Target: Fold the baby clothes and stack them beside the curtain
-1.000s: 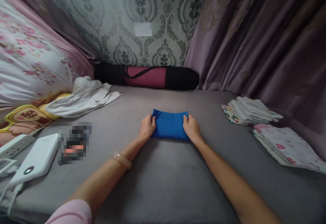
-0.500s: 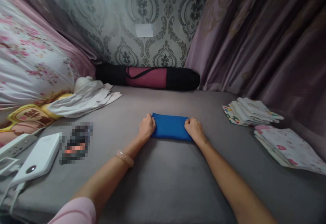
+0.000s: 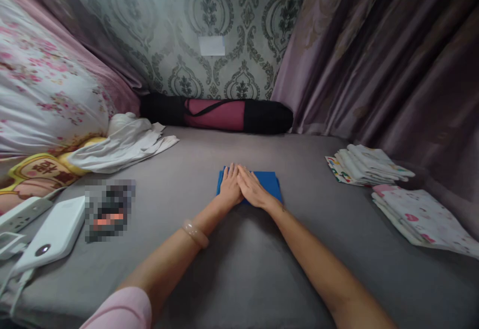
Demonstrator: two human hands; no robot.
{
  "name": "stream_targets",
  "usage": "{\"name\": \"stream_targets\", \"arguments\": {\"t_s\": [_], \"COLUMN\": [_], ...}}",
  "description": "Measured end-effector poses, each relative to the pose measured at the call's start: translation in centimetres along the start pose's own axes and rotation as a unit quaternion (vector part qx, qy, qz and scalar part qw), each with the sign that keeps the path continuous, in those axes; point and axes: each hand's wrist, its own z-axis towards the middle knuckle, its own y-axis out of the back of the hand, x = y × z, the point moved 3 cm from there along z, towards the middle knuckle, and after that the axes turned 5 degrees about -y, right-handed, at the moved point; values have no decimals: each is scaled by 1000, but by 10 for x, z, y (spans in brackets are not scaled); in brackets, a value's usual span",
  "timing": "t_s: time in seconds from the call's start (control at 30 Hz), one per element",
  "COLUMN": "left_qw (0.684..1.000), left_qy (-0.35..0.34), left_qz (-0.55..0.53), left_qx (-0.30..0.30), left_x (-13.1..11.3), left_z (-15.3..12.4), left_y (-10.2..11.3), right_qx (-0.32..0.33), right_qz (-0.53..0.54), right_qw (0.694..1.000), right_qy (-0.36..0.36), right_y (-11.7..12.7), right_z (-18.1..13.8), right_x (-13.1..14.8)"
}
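Observation:
A folded blue cloth (image 3: 268,183) lies flat on the grey bed sheet (image 3: 239,259) in front of me. My left hand (image 3: 231,185) rests palm down on its left half, fingers stretched out and pointing away from me. Beside it, my right hand (image 3: 252,184) also lies flat on the cloth, its fingertips touching or slightly overlapping the left hand's fingers. Both hands are open and grip nothing. Part of the cloth is hidden beneath them.
Folded white cloths (image 3: 368,165) and a folded pink-patterned cloth (image 3: 422,217) lie at right. At left are a crumpled white cloth (image 3: 127,142), a white power bank (image 3: 52,234), a power strip (image 3: 22,214) and a blurred-out item (image 3: 110,209). A long black-and-red bag (image 3: 217,113) lies against the wall.
Both hands have let go of the cloth's side edges and moved inward, now lying flat together on top of it. The cloth stays in about the same place.

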Motion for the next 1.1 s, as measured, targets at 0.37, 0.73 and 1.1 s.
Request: {"name": "stream_targets", "arguments": {"t_s": [0.37, 0.73, 1.1], "left_qw": [998, 993, 996], "left_qy": [56, 98, 42], "left_qz": [-30, -46, -76], "left_qx": [-20, -57, -34], "left_x": [19, 23, 52], "left_z": [-5, -5, -23], "left_y": [-24, -26, -23], "right_qx": [-31, -63, -65], "right_qz": [-141, -221, -255], "right_qw": [985, 970, 958], "right_qy": [-94, -84, -113], "right_y": [-18, 8, 45], "right_z": [-3, -21, -41], "right_x": [-15, -62, -93]}}
